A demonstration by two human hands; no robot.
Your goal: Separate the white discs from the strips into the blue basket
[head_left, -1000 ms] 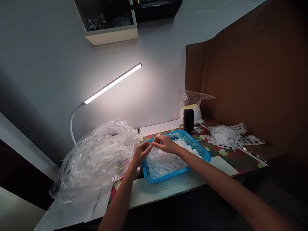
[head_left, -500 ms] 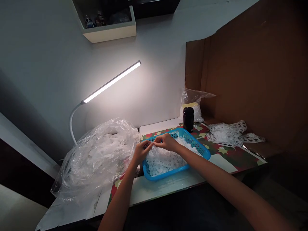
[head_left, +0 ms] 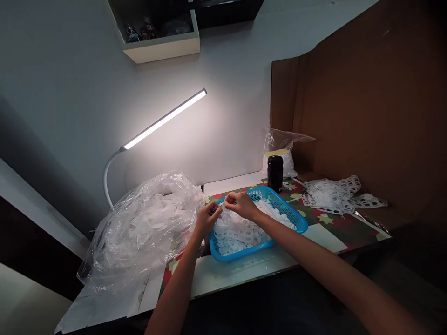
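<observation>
Desk (head_left: 244,272) under lamp (head_left: 164,120): left hand (head_left: 208,218), right hand (head_left: 241,204) fingers pinching white piece (head_left: 223,208) between them, above blue basket (head_left: 237,254).

A small white piece (head_left: 222,210) is pinched between the fingertips of the left hand (head_left: 207,218) and the right hand (head_left: 241,204), just above the far left part of the blue basket (head_left: 301,225). Its shape is too small to tell. The basket is plastic with lattice walls. It stands slanted on the bench (head_left: 244,274) and holds a heap of white round discs (head_left: 240,232).
</observation>
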